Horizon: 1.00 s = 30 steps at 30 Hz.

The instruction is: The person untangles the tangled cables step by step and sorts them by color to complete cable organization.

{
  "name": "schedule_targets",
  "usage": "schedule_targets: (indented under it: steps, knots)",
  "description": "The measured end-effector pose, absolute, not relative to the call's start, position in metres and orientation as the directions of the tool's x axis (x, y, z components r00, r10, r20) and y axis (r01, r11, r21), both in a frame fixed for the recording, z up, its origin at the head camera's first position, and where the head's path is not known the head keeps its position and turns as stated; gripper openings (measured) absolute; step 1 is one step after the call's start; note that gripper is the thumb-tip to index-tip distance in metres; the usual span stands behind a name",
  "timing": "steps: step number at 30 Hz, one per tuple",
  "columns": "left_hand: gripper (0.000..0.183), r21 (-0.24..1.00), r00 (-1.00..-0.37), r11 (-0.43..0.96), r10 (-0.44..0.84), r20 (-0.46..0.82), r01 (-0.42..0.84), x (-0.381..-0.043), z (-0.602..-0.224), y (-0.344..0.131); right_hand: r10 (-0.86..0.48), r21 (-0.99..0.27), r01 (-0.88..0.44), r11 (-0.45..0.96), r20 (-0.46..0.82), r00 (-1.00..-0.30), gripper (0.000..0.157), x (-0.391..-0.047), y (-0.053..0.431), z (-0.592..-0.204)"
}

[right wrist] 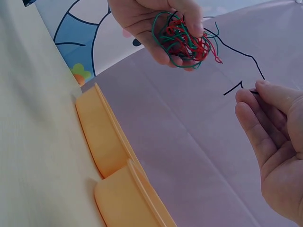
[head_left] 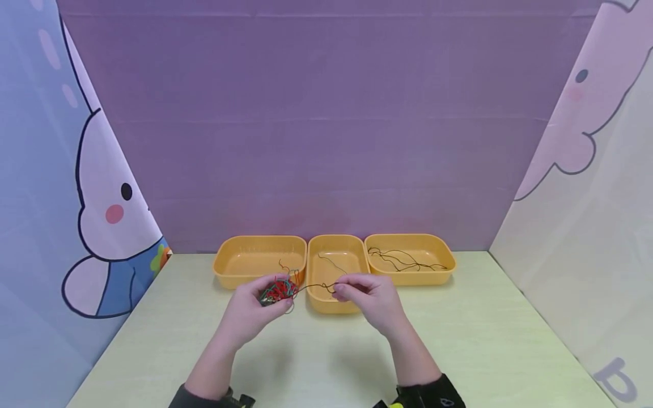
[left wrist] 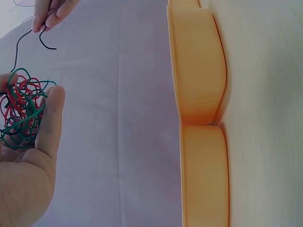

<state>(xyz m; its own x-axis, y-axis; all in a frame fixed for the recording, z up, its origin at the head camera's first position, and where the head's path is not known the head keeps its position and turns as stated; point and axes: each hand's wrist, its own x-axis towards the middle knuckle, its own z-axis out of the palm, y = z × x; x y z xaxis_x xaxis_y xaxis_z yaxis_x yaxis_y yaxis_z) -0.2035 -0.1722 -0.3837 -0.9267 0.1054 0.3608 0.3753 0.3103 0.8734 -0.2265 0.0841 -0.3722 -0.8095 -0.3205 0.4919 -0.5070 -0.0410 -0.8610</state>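
My left hand [head_left: 247, 311] holds a tangled bundle of red, green and black wires [head_left: 279, 290] between thumb and fingers, above the table. From that bundle a black wire [right wrist: 236, 50] runs across to my right hand [head_left: 374, 300]. The right thumb and fingertips pinch it close to its end, and a short bent tail [right wrist: 232, 88] sticks out past them. In the left wrist view the bundle [left wrist: 23, 111] sits against the palm and fingers, with loose loops around it. Both hands are in front of the bins, and the bundle overlaps the gap between two of them in the head view.
Three yellow bins stand side by side at the back: a left bin [head_left: 240, 281], a middle bin [head_left: 334, 307] and a right bin [head_left: 423, 279]. Several black wires [head_left: 403, 259] lie in the right one. A thin strand [head_left: 333, 263] shows over the middle one. A purple backdrop [head_left: 331, 124] rises behind.
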Motion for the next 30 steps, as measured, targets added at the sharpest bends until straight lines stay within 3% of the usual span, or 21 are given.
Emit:
schedule_targets:
  steps: [5, 15, 25, 30]
  knots:
    - [0.040, 0.879, -0.934, 0.316, 0.091, 0.346, 0.357, -0.203, -0.382, -0.175, -0.283, -0.869, -0.492, -0.043, 0.483, -0.829, 0.010, -0.221, 0.091, -0.361]
    - [0.040, 0.897, -0.937, 0.274, 0.054, 0.346, 0.347, -0.205, -0.381, -0.189, -0.174, -0.859, -0.501, -0.103, 0.512, -0.841, 0.012, -0.249, 0.122, -0.381]
    - [0.041, 0.889, -0.931, 0.278, 0.072, 0.359, 0.364, -0.205, -0.380, -0.193, -0.066, -0.840, -0.529, -0.122, 0.539, -0.840, 0.024, -0.254, 0.140, -0.379]
    - [0.037, 0.882, -0.931, 0.310, 0.027, 0.364, 0.354, -0.201, -0.372, -0.197, 0.067, -0.836, -0.511, -0.201, 0.509, -0.858, 0.024, -0.256, 0.154, -0.378]
